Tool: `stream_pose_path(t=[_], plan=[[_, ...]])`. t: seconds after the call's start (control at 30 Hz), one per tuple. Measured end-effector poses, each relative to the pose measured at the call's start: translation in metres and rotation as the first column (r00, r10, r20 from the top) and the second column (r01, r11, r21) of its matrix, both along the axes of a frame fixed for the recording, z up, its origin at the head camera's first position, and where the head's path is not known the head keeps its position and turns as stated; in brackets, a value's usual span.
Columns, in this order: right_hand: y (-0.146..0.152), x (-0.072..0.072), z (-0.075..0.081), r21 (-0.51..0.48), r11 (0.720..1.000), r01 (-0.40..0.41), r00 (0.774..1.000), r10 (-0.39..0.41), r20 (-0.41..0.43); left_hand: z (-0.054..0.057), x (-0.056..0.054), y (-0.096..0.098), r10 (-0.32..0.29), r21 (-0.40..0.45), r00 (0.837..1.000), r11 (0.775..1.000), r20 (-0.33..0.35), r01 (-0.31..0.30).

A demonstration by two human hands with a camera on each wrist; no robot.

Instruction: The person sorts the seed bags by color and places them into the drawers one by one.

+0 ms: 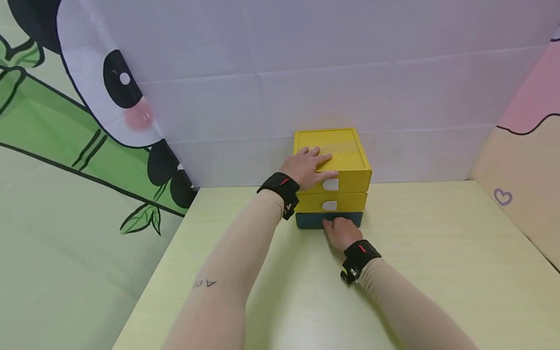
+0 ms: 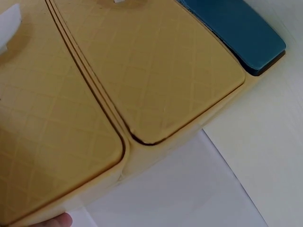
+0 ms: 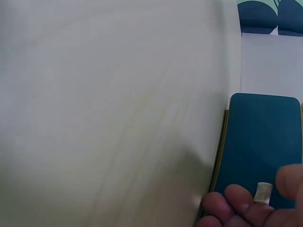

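Observation:
A small yellow drawer box [image 1: 347,181] stands against the back wall, with two yellow drawer fronts above a dark blue bottom drawer [image 1: 309,220]. My left hand [image 1: 305,167] rests on its top with the fingers spread, and the thumb lies over the front edge near the top white tab [image 1: 331,184]. Low at the front, my right hand [image 1: 343,233] is at the blue drawer with curled fingers. In the right wrist view its thumb and fingers [image 3: 239,197] close around a pale pull tab [image 3: 263,191]. The blue front [image 2: 236,28] stands slightly proud of the frame in the left wrist view.
The box sits at the back of a pale wooden table [image 1: 437,253]. Behind it hangs a light cloth [image 1: 306,73] with a printed panda and bamboo on the left. A beige and pink printed panel [image 1: 525,160] borders the right side.

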State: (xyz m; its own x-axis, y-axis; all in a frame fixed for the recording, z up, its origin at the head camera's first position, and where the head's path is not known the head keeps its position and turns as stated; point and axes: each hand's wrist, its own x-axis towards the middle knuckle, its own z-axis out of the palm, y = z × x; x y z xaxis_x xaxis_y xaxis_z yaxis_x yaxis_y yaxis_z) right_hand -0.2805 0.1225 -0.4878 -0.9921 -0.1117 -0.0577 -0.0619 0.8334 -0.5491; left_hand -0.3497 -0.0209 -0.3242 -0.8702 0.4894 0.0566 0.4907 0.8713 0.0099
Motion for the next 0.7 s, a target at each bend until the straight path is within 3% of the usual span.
stream_pose_path(t=[0.23, 0.7], plan=[[-0.006, 0.003, 0.0, 0.023, 0.997, 0.073, 0.997, -0.073, 0.02, -0.001, 0.007, -0.003, -0.028, 0.006, 0.999, 1.0, -0.016, 0.028], [-0.017, 0.022, 0.001, -0.022, 0.996, 0.087, 0.996, -0.086, 0.019, -0.006, 0.016, -0.014, -0.026, 0.055, 1.0, 0.998, -0.005, 0.027]])
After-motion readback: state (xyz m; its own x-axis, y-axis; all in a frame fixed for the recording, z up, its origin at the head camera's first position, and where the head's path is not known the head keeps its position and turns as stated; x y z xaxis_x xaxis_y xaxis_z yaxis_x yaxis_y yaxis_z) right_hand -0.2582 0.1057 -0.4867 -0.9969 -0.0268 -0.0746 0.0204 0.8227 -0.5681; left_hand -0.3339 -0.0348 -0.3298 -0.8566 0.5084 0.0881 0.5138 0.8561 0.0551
